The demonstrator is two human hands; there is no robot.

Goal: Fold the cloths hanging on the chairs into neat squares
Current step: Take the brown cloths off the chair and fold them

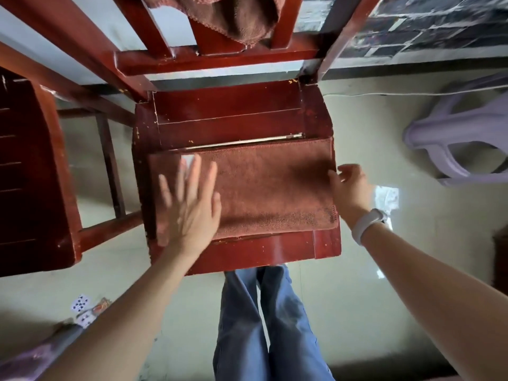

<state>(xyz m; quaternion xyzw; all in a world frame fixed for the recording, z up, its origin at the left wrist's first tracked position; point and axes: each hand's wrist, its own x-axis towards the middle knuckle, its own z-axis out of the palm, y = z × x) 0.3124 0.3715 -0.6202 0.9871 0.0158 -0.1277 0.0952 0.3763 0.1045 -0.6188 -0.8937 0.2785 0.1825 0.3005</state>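
Rust-brown terry cloth [264,188], folded oblong on the red wooden chair seat [228,116], lies under the flat, open left hand [189,207]; right hand [349,185] pinching its edge risks skewing layers.

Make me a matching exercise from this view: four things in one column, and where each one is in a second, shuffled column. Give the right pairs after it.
Things:
1. folded cloth
2. second cloth
3. lilac plastic stool
4. playing cards

Places:
A. draped over the chair's backrest
B. scattered on the floor at lower left
C. flat on the chair seat, left hand spread on it, right hand at its right edge
D. on the floor to the right of the chair

Pairs: 1-C, 2-A, 3-D, 4-B
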